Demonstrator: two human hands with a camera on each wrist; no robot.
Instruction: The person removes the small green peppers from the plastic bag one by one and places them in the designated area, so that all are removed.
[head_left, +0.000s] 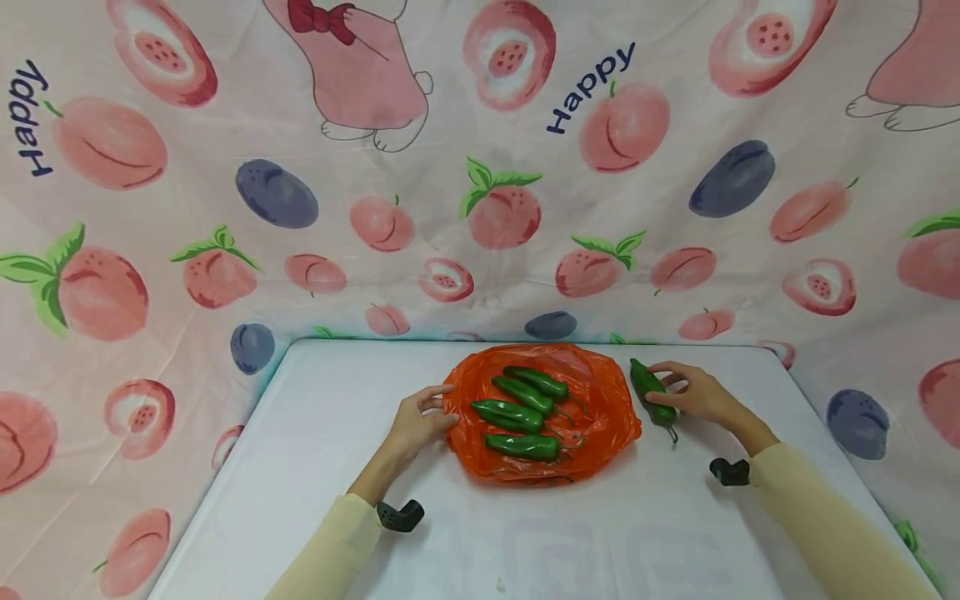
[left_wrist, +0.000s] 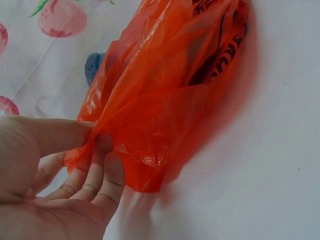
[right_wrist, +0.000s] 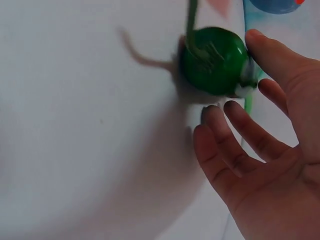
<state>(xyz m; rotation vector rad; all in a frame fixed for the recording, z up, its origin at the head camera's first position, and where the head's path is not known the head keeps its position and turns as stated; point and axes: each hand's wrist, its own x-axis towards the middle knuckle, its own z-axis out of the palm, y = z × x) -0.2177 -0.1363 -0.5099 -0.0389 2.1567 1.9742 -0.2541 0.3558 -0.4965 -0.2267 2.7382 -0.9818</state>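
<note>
My left hand (head_left: 420, 423) pinches the left edge of an orange-red plastic bag (head_left: 465, 458) between thumb and fingers. In the left wrist view the bag (left_wrist: 150, 100) is thin, crumpled and printed with dark lettering. Several shiny green peppers (head_left: 510, 414) lie side by side on the bag, stems to the right. Just right of it, my right hand (head_left: 697, 393) holds another green pepper (head_left: 647, 385) between thumb and fingertips. In the right wrist view this pepper (right_wrist: 212, 60) shows its stem end, the thumb against its side; its far end is partly hidden and blurred.
A white table (head_left: 330, 417) carries the bag and peppers. Behind and beside it hangs a fruit-patterned cloth (head_left: 420, 292). Small black devices sit at the left wrist (head_left: 401, 517) and the right wrist (head_left: 729, 472).
</note>
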